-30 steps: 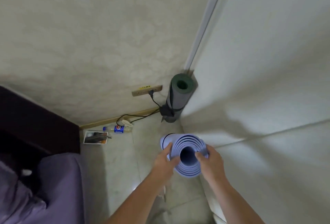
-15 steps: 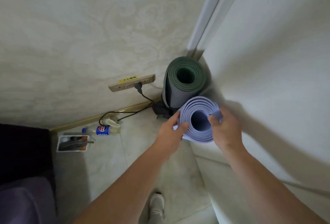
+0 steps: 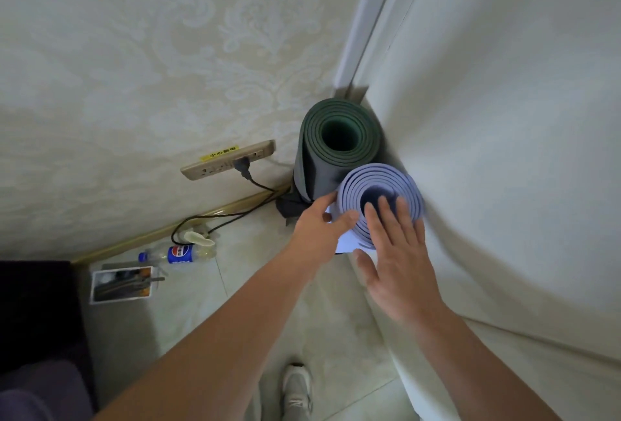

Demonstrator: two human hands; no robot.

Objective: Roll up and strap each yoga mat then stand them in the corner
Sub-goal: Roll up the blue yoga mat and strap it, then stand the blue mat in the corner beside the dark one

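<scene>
A rolled dark green yoga mat [image 3: 339,138] stands upright in the corner where the patterned wall meets the white wall. Right in front of it stands a rolled lilac yoga mat [image 3: 400,182], upright and touching the white wall. My left hand [image 3: 319,229] holds the lilac roll's left side, thumb on its rim. My right hand [image 3: 398,256] hovers over the roll's top with fingers straight and spread, holding nothing. A dark strap lies at the green mat's foot.
A wall socket [image 3: 228,160] with a black cable plugged in sits left of the mats. A plastic bottle [image 3: 178,254] and a small open box [image 3: 122,284] lie on the tiled floor. Dark furniture [image 3: 37,313] fills the left edge. My shoe [image 3: 297,390] is below.
I have carried the lilac roll into the corner and set it against the green mat. My right hand has let go and opened flat above it.
</scene>
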